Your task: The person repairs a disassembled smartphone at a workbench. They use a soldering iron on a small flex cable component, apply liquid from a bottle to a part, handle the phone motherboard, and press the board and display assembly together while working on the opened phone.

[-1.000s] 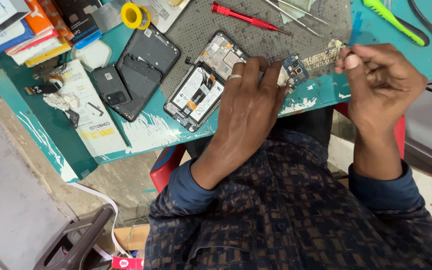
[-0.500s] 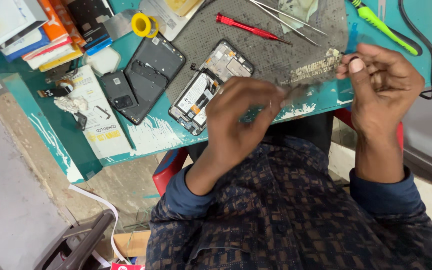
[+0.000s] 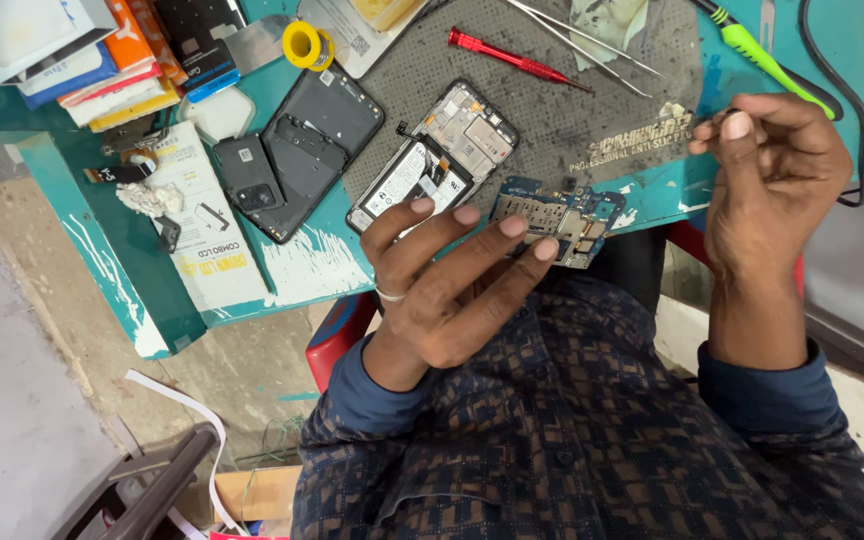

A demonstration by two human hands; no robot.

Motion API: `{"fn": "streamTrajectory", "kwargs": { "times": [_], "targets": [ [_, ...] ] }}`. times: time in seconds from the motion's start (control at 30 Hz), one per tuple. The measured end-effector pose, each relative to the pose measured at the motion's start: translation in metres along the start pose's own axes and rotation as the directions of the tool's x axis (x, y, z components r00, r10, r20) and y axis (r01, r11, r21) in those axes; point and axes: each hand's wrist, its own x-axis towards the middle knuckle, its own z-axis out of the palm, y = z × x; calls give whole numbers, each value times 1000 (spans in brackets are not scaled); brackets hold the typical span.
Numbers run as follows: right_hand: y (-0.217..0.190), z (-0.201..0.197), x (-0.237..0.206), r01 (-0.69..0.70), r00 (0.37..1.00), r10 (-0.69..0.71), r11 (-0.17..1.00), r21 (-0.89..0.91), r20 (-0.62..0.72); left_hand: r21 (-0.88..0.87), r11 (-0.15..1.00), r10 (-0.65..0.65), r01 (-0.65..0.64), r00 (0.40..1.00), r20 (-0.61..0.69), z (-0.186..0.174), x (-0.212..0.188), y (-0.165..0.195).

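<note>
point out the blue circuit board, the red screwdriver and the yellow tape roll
blue circuit board (image 3: 557, 212), head view, its middle
red-handled screwdriver (image 3: 492, 50), head view, red handle
yellow tape roll (image 3: 301, 44), head view, ring's left side
</note>
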Motion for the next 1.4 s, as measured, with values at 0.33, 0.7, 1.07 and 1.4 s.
{"fn": "streamTrajectory", "kwargs": {
  "times": [0.33,0.7,1.07,1.4],
  "targets": [
    [-30,19,-10,-116,982,58,937,330,181,56,998,20,-23,999,43,-1,-5,-1],
    [-76,72,-45,-232,940,163,949,214,298,69,990,124,-126,992,25,10,-14,-5],
    [-86,76,-50,106,954,-49,978,-182,294,-778,292,-541,557,767,346,6,9,13],
    [-102,87,-46,250,927,-169,944,-215,333,-598,378,-574,707,686,448,11,0,17]
  ]
}}
